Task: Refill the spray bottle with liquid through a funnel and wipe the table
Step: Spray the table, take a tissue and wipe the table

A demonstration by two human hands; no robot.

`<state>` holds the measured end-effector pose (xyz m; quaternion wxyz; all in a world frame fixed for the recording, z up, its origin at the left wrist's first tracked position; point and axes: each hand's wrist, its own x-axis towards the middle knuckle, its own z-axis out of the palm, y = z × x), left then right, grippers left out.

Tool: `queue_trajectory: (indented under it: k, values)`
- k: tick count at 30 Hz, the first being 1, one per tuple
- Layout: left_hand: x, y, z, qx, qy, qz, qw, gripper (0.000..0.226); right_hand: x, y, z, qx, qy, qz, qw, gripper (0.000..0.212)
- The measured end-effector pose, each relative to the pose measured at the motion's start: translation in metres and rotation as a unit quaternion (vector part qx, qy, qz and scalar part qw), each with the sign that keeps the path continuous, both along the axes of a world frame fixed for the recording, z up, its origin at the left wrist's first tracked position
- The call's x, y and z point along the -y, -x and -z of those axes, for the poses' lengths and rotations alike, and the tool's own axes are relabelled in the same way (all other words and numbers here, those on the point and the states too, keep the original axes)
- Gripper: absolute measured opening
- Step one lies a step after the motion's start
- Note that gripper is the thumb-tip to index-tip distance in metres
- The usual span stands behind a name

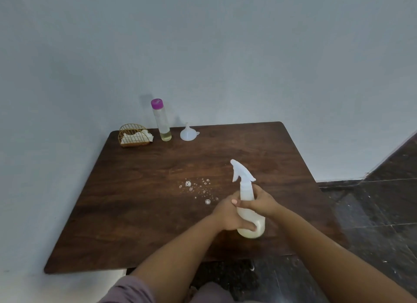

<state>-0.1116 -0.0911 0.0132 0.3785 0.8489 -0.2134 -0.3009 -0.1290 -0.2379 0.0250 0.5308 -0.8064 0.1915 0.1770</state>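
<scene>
Scene: a person leans over a dark wooden worktop (pixel 140 212) set against a pale wall, both forearms reaching in from the bottom edge.
Spray bottle: a translucent white spray bottle (pixel 247 196) stands at the near right of the worktop, tilted slightly, its nozzle pointing up and to the left; pale liquid shows in its lower body.
Left hand: the left hand (pixel 228 214) wraps the lower body of the bottle from the left, fingers curled round it, the thumb pressed across the front near the base.
Right hand: the right hand (pixel 259 203) grips the bottle's neck and shoulder from the right, just below the trigger head, fingers curled and thumb tip touching the left hand.
Spill: a scatter of foamy droplets (pixel 198 189) lies on the worktop just left of the bottle and hands, near the middle of the surface.
Funnel: a small white funnel (pixel 189 133) sits mouth down, spout up, at the far edge, well apart from the hands.
Refill bottle: a tall clear bottle with a purple cap (pixel 161 121) stands upright just left of the funnel, a little yellowish liquid at its bottom.
Tissue holder: a gold wire holder with white tissues (pixel 134 136) rests at the far left corner, beside the clear bottle.
</scene>
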Motion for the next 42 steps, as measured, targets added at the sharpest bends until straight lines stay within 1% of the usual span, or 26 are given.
queue_trajectory:
  k: [2, 4, 6, 8, 12, 15, 19, 22, 24, 27, 29, 32, 36, 42]
  values:
    - [-0.004, -0.022, -0.014, 0.009, -0.001, -0.039, 0.999, 0.093, 0.0, -0.014, -0.007, -0.001, -0.043, 0.008, 0.999, 0.086]
    - [-0.007, -0.046, -0.021, 0.02, -0.007, -0.061, 0.998, 0.094, 0.0, -0.029, -0.014, -0.018, -0.084, 0.009, 0.996, 0.079]
    - [-0.009, -0.073, -0.024, 0.021, -0.003, -0.062, 0.998, 0.096, 0.002, -0.047, -0.017, -0.04, -0.116, 0.008, 0.992, 0.081]
    - [-0.011, -0.1, -0.024, 0.023, -0.005, -0.051, 0.998, 0.098, 0.001, -0.069, -0.02, -0.029, -0.125, 0.015, 0.992, 0.081]
    - [-0.014, -0.157, -0.027, 0.03, 0.003, -0.05, 0.998, 0.098, -0.005, -0.124, -0.023, 0.028, -0.076, 0.057, 0.995, 0.069]
    - [-0.015, -0.198, -0.021, 0.043, 0.01, -0.069, 0.997, 0.09, -0.009, -0.172, -0.024, 0.055, -0.024, 0.06, 0.996, 0.06]
    - [-0.013, -0.254, -0.007, 0.065, 0.014, -0.095, 0.993, 0.091, -0.014, -0.237, -0.015, 0.099, 0.051, 0.032, 0.993, 0.062]
    - [-0.007, -0.3, 0.011, 0.073, 0.024, -0.111, 0.991, 0.096, -0.013, -0.288, -0.006, 0.099, 0.052, 0.045, 0.993, 0.063]
    - [-0.001, -0.328, 0.016, 0.08, 0.022, -0.114, 0.99, 0.095, -0.009, -0.32, 0.0, 0.098, 0.049, 0.054, 0.992, 0.063]
    - [0.01, -0.364, 0.02, 0.087, 0.022, -0.105, 0.99, 0.092, -0.002, -0.357, 0.007, 0.104, 0.084, 0.06, 0.989, 0.058]
    - [0.012, -0.382, 0.031, 0.08, 0.043, -0.102, 0.991, 0.087, 0.0, -0.372, 0.014, 0.105, 0.119, 0.049, 0.986, 0.06]
    - [0.014, -0.395, 0.04, 0.074, 0.054, -0.115, 0.989, 0.073, 0.001, -0.386, 0.024, 0.106, 0.153, 0.026, 0.982, 0.065]
    - [0.01, -0.403, 0.055, 0.093, 0.027, -0.103, 0.99, 0.064, 0.002, -0.393, 0.04, 0.073, 0.133, 0.015, 0.988, 0.066]
    - [0.011, -0.408, 0.06, 0.079, 0.043, -0.121, 0.989, 0.063, -0.001, -0.393, 0.045, 0.076, 0.127, 0.019, 0.989, 0.07]
